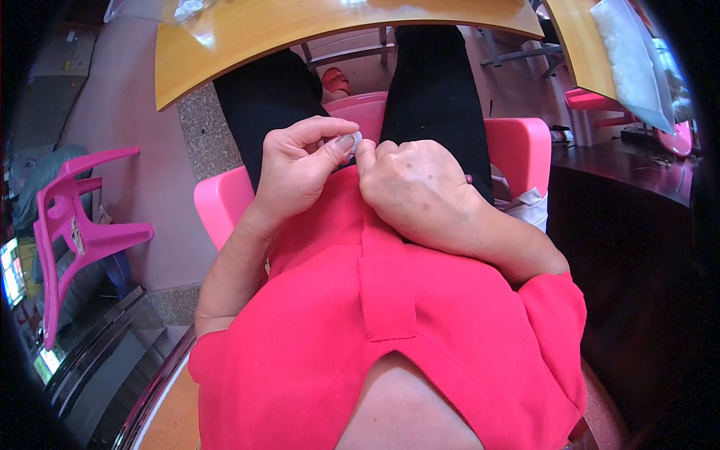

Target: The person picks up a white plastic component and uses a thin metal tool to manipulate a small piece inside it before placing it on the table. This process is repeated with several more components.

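My left hand [294, 163] is closed in a pinch, with thumb and index finger on a small white piece [354, 142] whose kind I cannot make out. My right hand [414, 180] lies close against it, back turned up and fingers curled under. Its index finger reaches the edge of the white piece. What the other right fingers hold, if anything, is hidden beneath the hand. Both hands are above my lap, in front of the red top [315, 300] and between black trouser legs [435, 82].
A yellow wooden table [337, 28] spans the far side, with a small white item [187, 9] at its left. A clear bag of white contents [637, 64] lies on another tabletop at right. Pink plastic chairs [521, 154] stand around; one magenta stool [82, 217] is at left.
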A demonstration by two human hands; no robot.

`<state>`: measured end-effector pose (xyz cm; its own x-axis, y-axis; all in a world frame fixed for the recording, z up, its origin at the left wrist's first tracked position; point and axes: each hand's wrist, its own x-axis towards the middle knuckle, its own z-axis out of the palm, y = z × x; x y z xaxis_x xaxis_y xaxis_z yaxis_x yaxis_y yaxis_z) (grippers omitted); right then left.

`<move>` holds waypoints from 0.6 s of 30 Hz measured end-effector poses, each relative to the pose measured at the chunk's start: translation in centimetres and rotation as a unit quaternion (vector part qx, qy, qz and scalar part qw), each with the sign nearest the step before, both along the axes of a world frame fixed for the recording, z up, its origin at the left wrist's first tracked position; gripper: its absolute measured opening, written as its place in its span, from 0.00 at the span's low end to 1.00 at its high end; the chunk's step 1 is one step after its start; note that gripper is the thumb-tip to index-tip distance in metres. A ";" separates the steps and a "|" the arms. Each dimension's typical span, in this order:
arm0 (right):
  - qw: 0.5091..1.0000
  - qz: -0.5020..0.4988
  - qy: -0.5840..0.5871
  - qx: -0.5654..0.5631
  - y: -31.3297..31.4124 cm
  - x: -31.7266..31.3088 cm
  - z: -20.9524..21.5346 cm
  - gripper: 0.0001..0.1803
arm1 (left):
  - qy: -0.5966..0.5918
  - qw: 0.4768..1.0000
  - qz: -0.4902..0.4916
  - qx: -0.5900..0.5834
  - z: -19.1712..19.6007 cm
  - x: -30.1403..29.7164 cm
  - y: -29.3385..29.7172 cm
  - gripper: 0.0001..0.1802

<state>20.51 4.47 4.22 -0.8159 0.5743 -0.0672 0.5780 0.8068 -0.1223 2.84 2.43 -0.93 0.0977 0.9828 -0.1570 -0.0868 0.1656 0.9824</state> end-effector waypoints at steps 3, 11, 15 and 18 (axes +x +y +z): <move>0.999 0.034 -0.023 -0.013 0.6 0.0 0.2 0.13 | 0.013 1.000 -0.013 -0.002 -0.4 0.0 0.1 0.07; 0.989 -0.037 0.128 -0.066 2.4 1.1 0.7 0.11 | -0.143 0.990 0.005 0.008 -0.4 -1.5 1.3 0.11; 0.980 -0.056 0.169 -0.086 2.3 1.8 0.9 0.14 | -0.242 0.970 -0.001 -0.006 -0.3 -2.1 1.3 0.12; 0.981 -0.041 0.172 -0.075 2.0 1.4 1.0 0.15 | -0.243 0.970 -0.019 -0.016 -0.4 -2.1 1.2 0.15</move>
